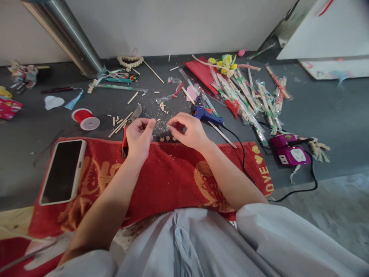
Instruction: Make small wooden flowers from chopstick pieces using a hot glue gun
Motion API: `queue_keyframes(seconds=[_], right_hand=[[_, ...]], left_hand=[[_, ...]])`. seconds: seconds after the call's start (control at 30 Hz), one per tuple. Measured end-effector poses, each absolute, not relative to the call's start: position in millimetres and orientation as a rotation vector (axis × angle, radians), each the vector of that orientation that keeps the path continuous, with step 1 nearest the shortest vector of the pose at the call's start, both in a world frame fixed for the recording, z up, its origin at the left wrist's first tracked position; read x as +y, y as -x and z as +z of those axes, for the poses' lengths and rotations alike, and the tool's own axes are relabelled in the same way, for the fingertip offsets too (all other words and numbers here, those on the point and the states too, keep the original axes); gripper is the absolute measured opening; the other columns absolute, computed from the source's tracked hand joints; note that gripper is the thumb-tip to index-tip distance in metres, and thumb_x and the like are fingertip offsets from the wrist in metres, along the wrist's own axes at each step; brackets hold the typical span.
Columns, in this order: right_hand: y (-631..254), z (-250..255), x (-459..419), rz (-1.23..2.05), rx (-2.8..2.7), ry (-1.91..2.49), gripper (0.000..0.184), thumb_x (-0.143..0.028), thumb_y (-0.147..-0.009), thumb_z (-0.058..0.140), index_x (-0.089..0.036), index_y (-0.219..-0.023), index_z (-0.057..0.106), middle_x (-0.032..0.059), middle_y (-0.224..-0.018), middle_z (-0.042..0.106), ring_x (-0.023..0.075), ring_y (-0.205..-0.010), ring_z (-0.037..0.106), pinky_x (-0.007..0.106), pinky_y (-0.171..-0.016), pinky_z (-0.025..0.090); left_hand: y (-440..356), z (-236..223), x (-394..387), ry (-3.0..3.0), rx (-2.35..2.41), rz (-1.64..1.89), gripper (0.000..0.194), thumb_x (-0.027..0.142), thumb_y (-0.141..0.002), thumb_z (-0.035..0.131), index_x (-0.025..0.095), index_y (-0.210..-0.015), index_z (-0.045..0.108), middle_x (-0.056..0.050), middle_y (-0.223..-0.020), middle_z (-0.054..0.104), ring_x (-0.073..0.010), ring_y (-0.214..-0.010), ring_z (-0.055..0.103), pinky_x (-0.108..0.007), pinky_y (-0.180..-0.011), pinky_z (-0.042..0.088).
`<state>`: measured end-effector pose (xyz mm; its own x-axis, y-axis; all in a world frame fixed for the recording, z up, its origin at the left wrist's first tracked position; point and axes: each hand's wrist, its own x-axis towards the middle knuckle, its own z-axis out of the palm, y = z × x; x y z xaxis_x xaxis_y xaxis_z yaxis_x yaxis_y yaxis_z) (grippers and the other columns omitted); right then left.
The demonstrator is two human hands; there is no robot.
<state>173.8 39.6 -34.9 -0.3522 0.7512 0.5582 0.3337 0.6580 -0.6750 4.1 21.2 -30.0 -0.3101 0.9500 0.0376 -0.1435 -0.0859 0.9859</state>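
Observation:
My left hand (pixel 140 137) is closed in a pinch above the red towel's far edge; whatever sits between thumb and forefinger is too small to name. Facing it, my right hand (pixel 190 130) also pinches, with a tiny pale bit at its fingertips that I cannot make out. Pruning shears (pixel 136 112) lie partly hidden beside my left hand, blades pointing away. Cut wooden sticks (pixel 121 125) rest to their left. A blue glue gun (pixel 206 114) lies just beyond my right hand. Small stick pieces (pixel 163 107) and pale crumbs are scattered between and beyond the hands.
A phone (pixel 62 171) lies on the red towel (pixel 173 173). Red thread spool (pixel 85 119) stands left. Wrapped chopsticks (pixel 242 96) pile up at right, near a purple power adapter (pixel 291 150) with a black cord. A metal post (pixel 67 36) rises at back left.

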Motion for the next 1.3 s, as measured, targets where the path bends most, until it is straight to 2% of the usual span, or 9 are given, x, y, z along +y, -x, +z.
queue_keyframes(seconds=[0.13,0.27,0.33,0.4,0.47,0.7,0.87,1.0,1.3], right_hand=[[-173.2,-32.6,40.0,0.680,-1.863,0.840,0.012,-0.026,-0.088,0.060,-0.016,-0.086,0.066,0.0013,-0.077,0.062,0.0085,-0.064,0.056,0.022,-0.058,0.048],[-172.6,-31.6,39.3,0.780,-1.785,0.818,0.010,-0.026,-0.087,0.062,-0.017,-0.087,0.066,0.0004,-0.079,0.063,0.0080,-0.069,0.059,0.020,-0.060,0.049],[-172.3,-31.5,38.9,0.811,-1.758,0.807,0.009,-0.026,-0.086,0.064,-0.017,-0.087,0.067,0.0004,-0.081,0.064,0.0077,-0.070,0.060,0.020,-0.061,0.049],[-172.1,-31.3,38.7,0.831,-1.742,0.791,0.008,-0.025,-0.086,0.064,-0.017,-0.088,0.067,0.0004,-0.081,0.063,0.0073,-0.070,0.060,0.019,-0.061,0.049],[-171.9,-31.1,38.7,0.837,-1.739,0.769,0.008,-0.025,-0.087,0.065,-0.017,-0.087,0.067,0.0002,-0.080,0.062,0.0071,-0.070,0.059,0.019,-0.060,0.049],[-172.4,-30.2,39.0,0.837,-1.794,0.749,0.010,-0.027,-0.088,0.066,-0.018,-0.086,0.068,0.0002,-0.080,0.063,0.0080,-0.072,0.060,0.020,-0.061,0.049],[-173.7,-32.0,39.6,0.849,-1.820,0.776,0.013,-0.031,-0.089,0.066,-0.018,-0.085,0.068,0.0014,-0.083,0.065,0.0095,-0.074,0.061,0.022,-0.063,0.050],[-174.4,-34.8,41.4,0.837,-1.855,0.803,0.018,-0.036,-0.090,0.063,-0.019,-0.085,0.068,0.0021,-0.084,0.066,0.0109,-0.076,0.060,0.023,-0.064,0.050],[-173.4,-33.7,41.5,0.775,-1.871,0.808,0.013,-0.029,-0.090,0.062,-0.018,-0.085,0.066,0.0027,-0.083,0.064,0.0108,-0.074,0.058,0.023,-0.063,0.048]], left_hand=[[-3.9,-20.6,22.7,-0.770,1.261,1.660,0.019,0.021,-0.071,0.076,0.017,-0.065,0.058,0.010,-0.047,0.041,-0.0014,-0.034,0.024,-0.018,-0.033,0.017],[-3.7,-16.4,21.7,-0.701,1.204,1.570,0.021,0.009,-0.063,0.075,0.017,-0.080,0.065,0.011,-0.052,0.043,-0.0004,-0.035,0.025,-0.016,-0.033,0.021],[-5.0,-16.2,19.9,-0.723,1.191,1.408,0.018,0.012,-0.066,0.073,0.017,-0.083,0.069,0.011,-0.050,0.043,-0.0002,-0.034,0.024,-0.015,-0.032,0.020],[-7.0,-16.2,17.5,-0.774,1.180,1.237,0.007,0.019,-0.071,0.071,0.016,-0.078,0.071,0.009,-0.048,0.043,-0.0002,-0.033,0.024,-0.015,-0.032,0.019],[-9.0,-16.0,15.2,-0.817,1.160,1.146,0.008,0.024,-0.073,0.071,0.015,-0.071,0.070,0.007,-0.047,0.045,-0.0003,-0.033,0.025,-0.015,-0.032,0.019],[-9.0,-13.7,13.8,-0.803,1.115,1.152,0.017,0.025,-0.059,0.083,0.014,-0.062,0.069,0.007,-0.043,0.044,-0.0006,-0.034,0.029,-0.015,-0.032,0.020],[-7.3,-14.8,14.7,-0.812,1.110,1.144,0.023,0.028,-0.054,0.088,0.015,-0.058,0.070,0.006,-0.040,0.044,-0.0008,-0.034,0.029,-0.015,-0.032,0.019],[-7.4,-17.5,14.7,-0.842,1.121,1.140,0.024,0.029,-0.056,0.088,0.015,-0.057,0.069,0.006,-0.039,0.043,-0.0010,-0.033,0.029,-0.016,-0.032,0.019],[-9.1,-15.7,13.8,-0.797,1.146,1.143,0.019,0.024,-0.061,0.085,0.014,-0.059,0.069,0.006,-0.041,0.044,-0.0012,-0.034,0.031,-0.015,-0.032,0.021]])
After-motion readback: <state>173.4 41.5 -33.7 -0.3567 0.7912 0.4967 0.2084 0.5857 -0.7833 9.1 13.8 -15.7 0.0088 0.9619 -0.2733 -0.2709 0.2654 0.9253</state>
